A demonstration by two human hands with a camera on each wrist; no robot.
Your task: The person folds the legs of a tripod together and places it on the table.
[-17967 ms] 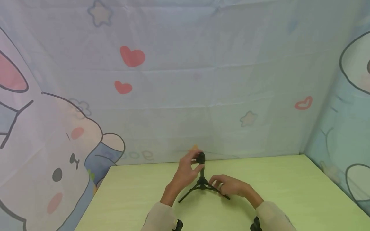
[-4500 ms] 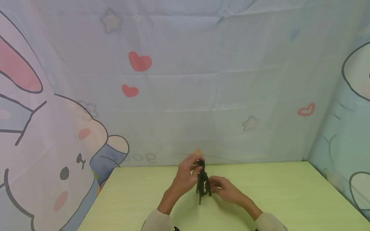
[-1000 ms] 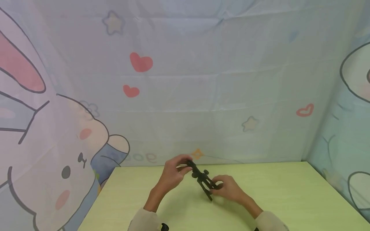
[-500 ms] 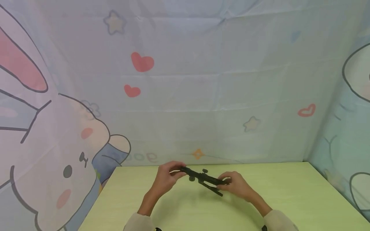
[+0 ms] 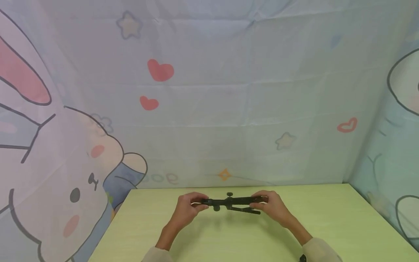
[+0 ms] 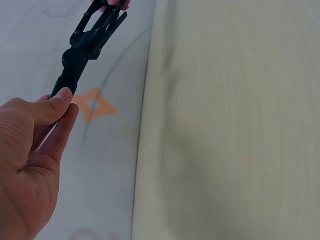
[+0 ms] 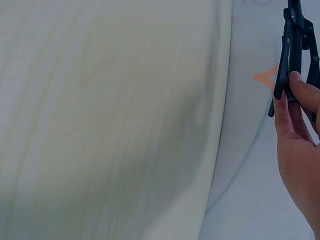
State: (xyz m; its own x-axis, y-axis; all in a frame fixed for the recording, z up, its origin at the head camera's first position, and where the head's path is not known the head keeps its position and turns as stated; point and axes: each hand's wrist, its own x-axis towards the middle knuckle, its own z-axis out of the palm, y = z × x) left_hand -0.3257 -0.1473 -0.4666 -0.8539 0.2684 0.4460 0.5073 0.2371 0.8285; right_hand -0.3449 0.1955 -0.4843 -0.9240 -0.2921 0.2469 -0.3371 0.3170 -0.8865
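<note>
A small black tripod (image 5: 226, 202) hangs level above the table between both hands, legs toward the right. Its legs are mostly folded in, though one stands a little apart from the others. At the head end, my left hand (image 5: 186, 210) pinches it between thumb and fingers. The leg end is pinched by my right hand (image 5: 274, 208). From the left wrist, the tripod's hub (image 6: 77, 57) shows beyond the thumb. In the right wrist view, the legs (image 7: 295, 50) run up from the fingertips, and several jointed struts are visible.
Below the hands lies a pale yellow-green table (image 5: 226, 240). A cloth backdrop (image 5: 209, 145) printed with hearts, stars and a rabbit rises behind the table's far edge, and a side cloth (image 5: 386, 163) runs along the right.
The tripod first stood upright with legs spread; later its legs were folded in. Over the last second it has tipped level, raised off the table, as the hands moved apart.
</note>
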